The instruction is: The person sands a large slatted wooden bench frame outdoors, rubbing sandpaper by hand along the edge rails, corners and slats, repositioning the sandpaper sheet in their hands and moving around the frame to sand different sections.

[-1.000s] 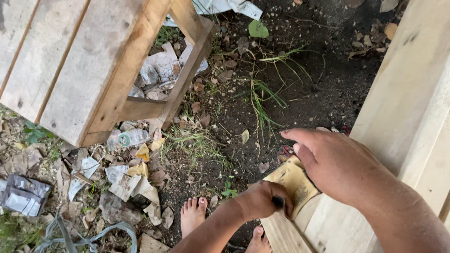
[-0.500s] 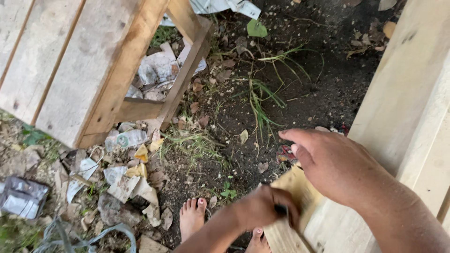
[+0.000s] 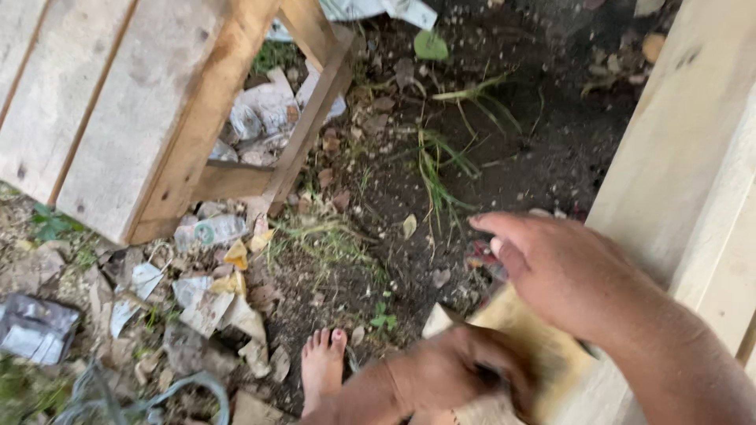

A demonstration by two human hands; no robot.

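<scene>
Plank (image 3: 543,354) end-on toward left hand (image 3: 449,370)

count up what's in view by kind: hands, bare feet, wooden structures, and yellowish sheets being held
hands: 2 (left hand, right hand)
bare feet: 1 (bare foot)
wooden structures: 2 (wooden frame, pale plank)
yellowish sheets: 1 (yellowish sheet)
total: 6

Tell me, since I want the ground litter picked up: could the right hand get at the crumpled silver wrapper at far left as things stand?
Probably not: the right hand rests on the pale wooden block at right, while the crumpled silver wrapper lies on the ground across the frame.
</scene>
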